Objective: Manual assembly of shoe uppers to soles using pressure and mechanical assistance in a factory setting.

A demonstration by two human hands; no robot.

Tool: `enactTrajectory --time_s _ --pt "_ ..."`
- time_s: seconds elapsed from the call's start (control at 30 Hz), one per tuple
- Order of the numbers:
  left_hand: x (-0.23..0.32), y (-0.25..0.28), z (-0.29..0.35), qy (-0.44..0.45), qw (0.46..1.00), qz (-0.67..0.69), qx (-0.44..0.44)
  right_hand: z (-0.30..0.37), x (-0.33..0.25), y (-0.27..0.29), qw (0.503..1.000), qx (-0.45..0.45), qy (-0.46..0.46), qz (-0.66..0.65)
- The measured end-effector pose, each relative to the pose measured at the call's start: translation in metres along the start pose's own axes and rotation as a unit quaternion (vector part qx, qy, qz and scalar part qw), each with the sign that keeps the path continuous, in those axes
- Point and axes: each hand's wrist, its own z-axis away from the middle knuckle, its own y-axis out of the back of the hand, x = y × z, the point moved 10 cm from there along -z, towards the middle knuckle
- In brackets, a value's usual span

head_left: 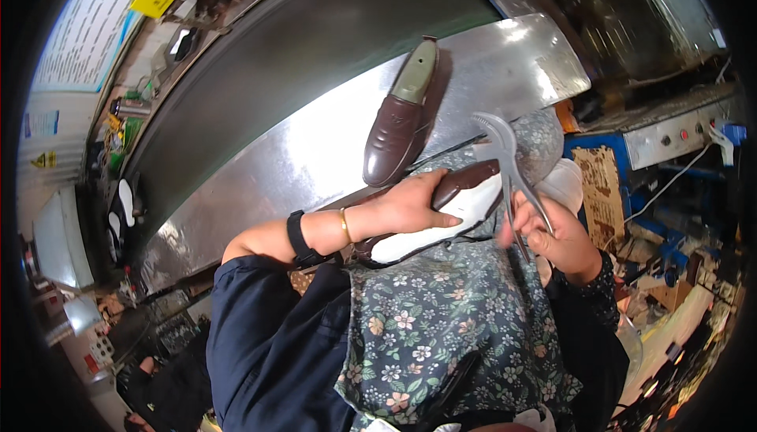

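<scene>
My left hand [400,207] is closed around a brown leather shoe upper [465,184], turned so its white underside faces up over my lap. The thumb presses on that white face. In my right hand [556,235] are metal lasting pincers [505,144], their handles spread in the grip and curved jaws pointing away from me. The pincers' head is beside the shoe's right end; whether it touches the leather I cannot tell. Just beyond my left hand, a second brown loafer [394,132] with a green last inside lies upright on the shiny metal ledge.
A metal ledge [260,172] borders a dark conveyor belt [307,34]. Past the belt's left side is a shelf with small tools and bottles [130,109]. A blue machine with a control panel [678,134] stands at right. A floral apron [441,322] covers my lap.
</scene>
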Motion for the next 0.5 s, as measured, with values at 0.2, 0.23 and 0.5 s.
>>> enactTrajectory --time_s 0.2,0.23,0.5 --pt "-0.011 0.001 0.009 0.054 0.999 0.001 0.001 -0.003 -0.028 -0.018 0.955 0.044 0.004 0.292" --pt "-0.008 0.006 0.006 0.043 0.999 -0.011 0.009 -0.004 -0.032 -0.02 0.917 0.047 0.005 0.397" --pt "-0.015 0.005 -0.003 0.023 0.999 -0.019 0.012 -0.016 -0.011 -0.013 0.906 0.056 -0.03 0.418"
